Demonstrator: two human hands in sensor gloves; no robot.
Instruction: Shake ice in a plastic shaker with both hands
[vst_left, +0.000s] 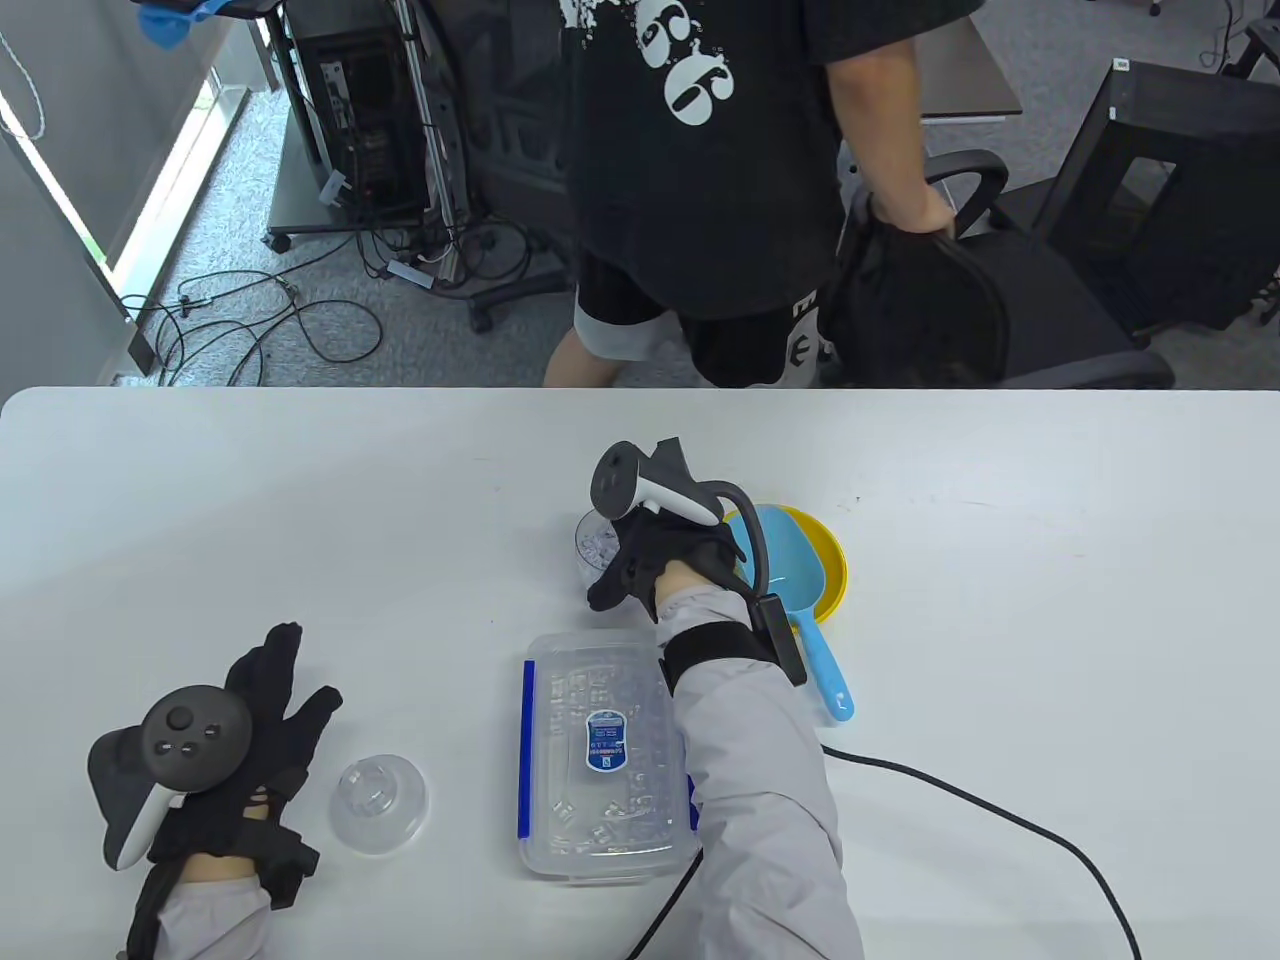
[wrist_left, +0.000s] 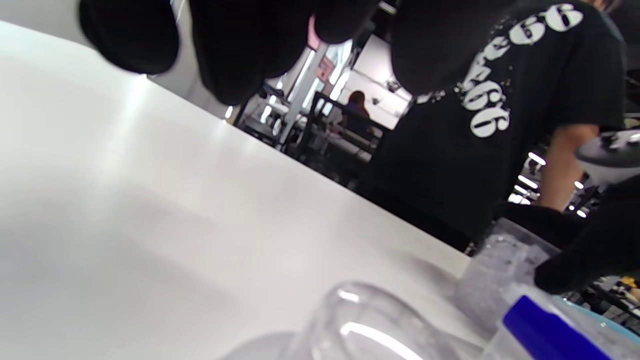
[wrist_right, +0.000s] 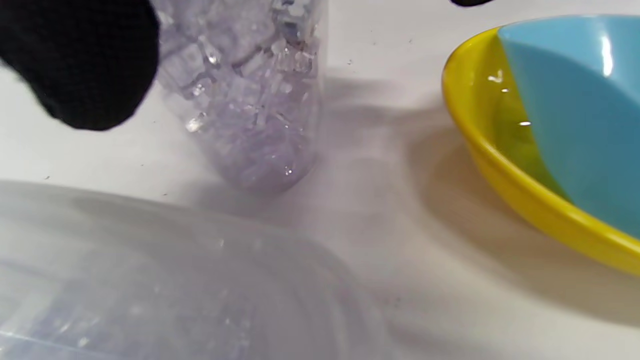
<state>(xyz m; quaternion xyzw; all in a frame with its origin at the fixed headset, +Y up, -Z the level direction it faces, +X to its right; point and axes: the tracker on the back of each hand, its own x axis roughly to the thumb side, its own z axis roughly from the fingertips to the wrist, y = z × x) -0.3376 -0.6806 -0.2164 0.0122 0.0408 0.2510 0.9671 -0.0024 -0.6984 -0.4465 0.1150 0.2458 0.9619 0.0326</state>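
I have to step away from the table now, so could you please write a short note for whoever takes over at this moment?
Left hand: lies flat on the table, fingers spread, holding nothing, beside the clear shaker lid.
Right hand: at the shaker cup; whether it grips is unclear.
The cup stands upright, filled with ice, uncapped. The ice box is lidded. The blue scoop rests in the yellow bowl.
Done: ice in the cup.
Left: fit the lid, then shake with both hands.
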